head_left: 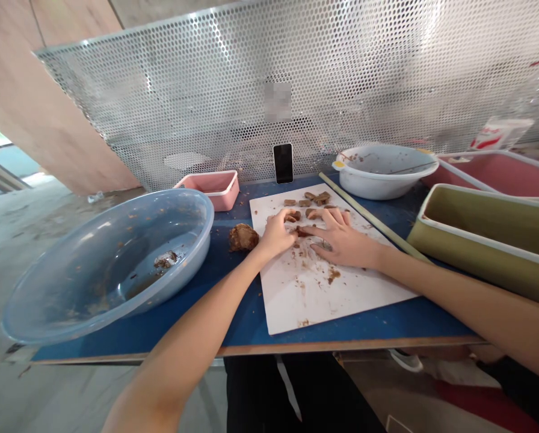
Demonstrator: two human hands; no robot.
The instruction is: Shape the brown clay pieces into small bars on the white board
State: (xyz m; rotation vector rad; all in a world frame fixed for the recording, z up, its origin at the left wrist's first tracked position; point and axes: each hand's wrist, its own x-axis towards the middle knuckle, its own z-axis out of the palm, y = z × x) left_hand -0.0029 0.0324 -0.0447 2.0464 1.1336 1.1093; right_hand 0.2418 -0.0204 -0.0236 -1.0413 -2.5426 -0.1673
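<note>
My left hand (276, 233) is curled at the upper left of a white board (323, 288), its fingers pinched on a small brown clay piece (293, 216). My right hand (344, 236) lies flat on the board with fingers spread, the index finger touching another brown piece (302, 231). Several small brown blocks (317, 197) sit in a cluster at the board's far end. A brown clay lump (243, 237) rests on the blue table (233, 313) just left of the board. Brown smears and crumbs mark the board.
A large blue basin (93, 282) with dregs stands at left. A small pink tray (210, 187), an upright phone (283, 163) and a white bowl (382, 171) line the back. A long stick (373, 219), an olive trough (486, 240) and a pink trough (499, 171) lie right.
</note>
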